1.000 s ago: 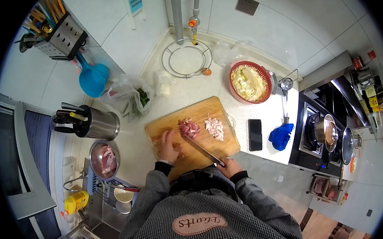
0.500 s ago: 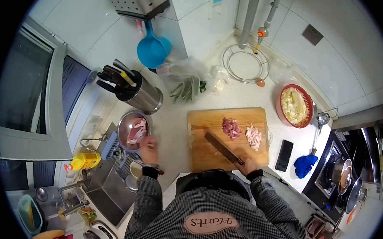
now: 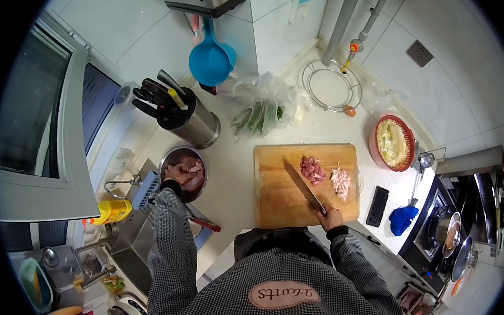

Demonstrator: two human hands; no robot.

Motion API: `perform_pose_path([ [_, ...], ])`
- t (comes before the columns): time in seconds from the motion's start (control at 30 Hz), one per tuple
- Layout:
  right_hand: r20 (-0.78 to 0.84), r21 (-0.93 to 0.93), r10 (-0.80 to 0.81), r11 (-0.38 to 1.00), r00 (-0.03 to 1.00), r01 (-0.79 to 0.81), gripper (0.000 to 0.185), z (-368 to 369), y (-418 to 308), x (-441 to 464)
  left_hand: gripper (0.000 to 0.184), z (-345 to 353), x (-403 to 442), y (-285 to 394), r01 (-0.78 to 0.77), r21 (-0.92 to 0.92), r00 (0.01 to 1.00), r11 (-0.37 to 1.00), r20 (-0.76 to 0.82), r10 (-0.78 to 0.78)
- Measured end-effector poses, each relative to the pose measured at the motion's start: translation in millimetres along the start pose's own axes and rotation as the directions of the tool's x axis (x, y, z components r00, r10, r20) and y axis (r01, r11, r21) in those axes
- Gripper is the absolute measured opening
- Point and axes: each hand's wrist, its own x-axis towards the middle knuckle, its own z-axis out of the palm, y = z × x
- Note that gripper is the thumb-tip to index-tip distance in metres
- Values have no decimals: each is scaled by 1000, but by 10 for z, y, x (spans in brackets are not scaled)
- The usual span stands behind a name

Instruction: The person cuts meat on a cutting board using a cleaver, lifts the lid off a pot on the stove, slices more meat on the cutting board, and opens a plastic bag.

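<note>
The right hand (image 3: 331, 217) is gripping the steel cleaver (image 3: 305, 188), its long blade slanting away leftward; the left (image 3: 178, 174) is touching glossy meat (image 3: 193, 175), its grip unclear.

The left hand (image 3: 175, 172) reached into a metal bowl (image 3: 182, 197) of raw meat (image 3: 192, 176); the right hand (image 3: 331, 217) held a knife (image 3: 305, 189) over a wooden cutting board (image 3: 273, 207) bearing two piles of chopped meat (image 3: 313, 170).

A pale countertop (image 3: 228, 185) bears a cutting board (image 3: 275, 205), knife block (image 3: 201, 123), red basket (image 3: 377, 149) and phone (image 3: 377, 207).
</note>
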Motion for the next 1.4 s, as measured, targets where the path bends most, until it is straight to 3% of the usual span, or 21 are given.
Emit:
perform_pose_path([
  [0.03,-16,-6,3,1000,1000,-3,23,5,0,-1,76,136,40,-44,-63,119,982,991,-169,83],
  [0.07,-35,-11,7,1000,999,-8,23,9,3,-1,65,201,141,-104,-211,-15,964,977,-172,205],
  [0.1,-42,-10,11,1000,999,-12,23,16,12,5,65,233,177,-106,-219,-14,962,976,-173,213],
  [0.17,-21,-34,32,999,999,-33,26,38,53,4,54,329,188,-129,-223,-348,975,911,-94,203],
  [0.23,-28,-9,34,999,999,-35,27,58,102,0,40,379,154,-195,-210,-383,976,900,-142,167],
  [0.33,-21,16,51,999,998,-51,28,64,121,15,36,599,288,-579,-361,-668,930,651,-308,200],
  [0.37,-4,14,71,997,997,-71,28,68,122,12,38,533,168,-552,-420,-808,907,413,-353,231],
  [0.47,-95,45,-19,999,995,24,25,106,151,7,58,200,-219,-467,-333,-901,937,278,-285,201],
  [0.53,-61,21,26,999,998,-24,26,103,158,11,66,100,-370,-490,-289,-944,948,160,-259,184],
  [0.57,-14,-6,62,998,998,-62,28,98,152,12,54,42,-355,-554,-385,-893,907,231,-321,272],
  [0.63,-9,-69,60,996,998,-61,29,53,54,-36,45,-127,-580,-458,-318,-902,948,294,-303,95],
  [0.67,27,-157,47,987,999,-42,30,3,-20,-42,45,-194,-657,-420,-319,-901,948,294,-303,100],
  [0.7,66,-242,36,970,997,-19,31,-31,-52,-35,43,-235,-717,-407,-405,-849,911,341,-405,72],
  [0.73,8,-206,-30,978,1000,31,28,-26,-26,-6,41,-284,-776,-401,-482,-785,862,390,-505,48],
  [0.83,-87,-224,11,974,996,-30,30,-122,-86,90,38,-463,-1001,-319,-423,-743,858,518,-512,-35],
  [0.87,-157,-191,52,978,986,-83,29,-184,-136,101,33,-652,-1180,-107,-472,-753,858,458,-511,43],
  [1.0,-89,-19,104,994,991,-106,30,-175,95,188,22,-1200,-1784,716,-496,-683,868,536,-413,278],
  [1.07,-73,2,110,994,991,-110,29,-150,145,185,22,-1005,-1705,992,-589,-700,799,405,-427,424],
  [1.17,-91,70,101,993,991,-94,27,-149,117,102,24,-805,-1725,1698,-664,-596,706,452,-300,642],
  [1.23,-133,117,100,990,986,-85,26,-148,105,39,39,-159,-1423,1759,-304,-670,873,677,89,480],
  [1.4,-211,244,97,969,973,-43,22,-130,124,-88,43,628,-1139,2443,-220,-804,744,552,228,628],
])
